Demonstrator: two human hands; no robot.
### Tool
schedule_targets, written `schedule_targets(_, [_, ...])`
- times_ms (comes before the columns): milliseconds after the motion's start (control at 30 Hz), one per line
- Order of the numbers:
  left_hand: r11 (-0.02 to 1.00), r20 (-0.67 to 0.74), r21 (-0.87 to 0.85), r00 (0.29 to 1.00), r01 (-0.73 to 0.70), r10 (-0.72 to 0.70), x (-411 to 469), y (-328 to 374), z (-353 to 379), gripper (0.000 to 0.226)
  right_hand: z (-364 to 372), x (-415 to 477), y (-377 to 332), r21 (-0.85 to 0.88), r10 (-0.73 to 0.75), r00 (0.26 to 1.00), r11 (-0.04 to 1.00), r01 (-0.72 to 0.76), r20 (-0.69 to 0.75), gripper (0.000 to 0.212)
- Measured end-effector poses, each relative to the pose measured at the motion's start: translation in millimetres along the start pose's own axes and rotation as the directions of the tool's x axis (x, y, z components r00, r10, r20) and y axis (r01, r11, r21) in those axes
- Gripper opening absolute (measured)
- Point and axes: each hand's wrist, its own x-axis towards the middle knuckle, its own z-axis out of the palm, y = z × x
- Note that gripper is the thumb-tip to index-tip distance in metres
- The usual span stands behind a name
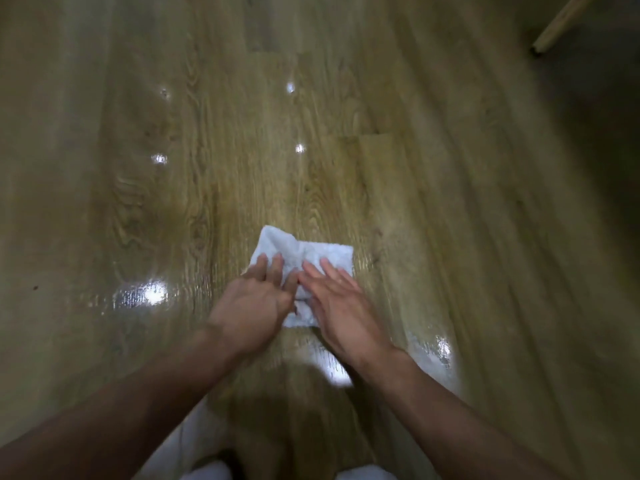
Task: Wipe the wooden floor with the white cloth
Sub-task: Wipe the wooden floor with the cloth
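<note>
Two hands (294, 306) half-covering white cloth (311, 252)

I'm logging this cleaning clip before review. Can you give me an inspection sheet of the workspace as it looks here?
Surface: glossy wood-grain plank floor, with bright light reflections and a wet-looking sheen near the hands.
Job's things: crumpled white cloth lying flat on the floor, partly covered by both hands.
Clutter: nothing seen.
Hands: left hand and right hand both pressed palm-down on the cloth, fingers spread, side by side and touching or nearly so.
Cables: nothing seen.
Surroundings: pale wooden furniture leg at the top right, in a dark corner; white fabric along the bottom edge, what it is cannot be told.
</note>
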Motion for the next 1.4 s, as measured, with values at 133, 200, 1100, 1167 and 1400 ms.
schedule_targets(133, [0.984, 0.022, 0.049, 0.985, -0.173, 0.172, -9, 32, -5, 0.046, 1, -47, 21, -0.104, -0.045, 0.998, 0.994, 0.04, -0.052, 0.044])
schedule_targets(200, [0.981, 0.028, -0.012, 0.981, -0.192, 0.192, -1, 49, -11, 0.048, -8, -64, 40, -0.138, -0.027, 0.997, 0.99, 0.017, -0.075, 0.039])
schedule_targets(1100, [0.856, -0.136, 0.084, 0.845, -0.51, 0.517, 68, 124, -49, 0.046, -40, -129, 106, -0.046, 0.255, 0.963, 0.965, -0.26, -0.088, 0.063])
schedule_targets(1167, [0.856, -0.166, 0.075, 0.84, -0.511, 0.516, 63, 150, -49, 0.048, -50, -157, 126, -0.065, 0.285, 0.957, 0.956, -0.287, -0.051, 0.063])
schedule_targets(1400, [0.839, -0.097, 0.091, 0.834, -0.537, 0.544, 125, 186, -84, 0.046, -76, -134, 153, 0.091, 0.501, 0.844, 0.866, -0.493, -0.193, 0.056])
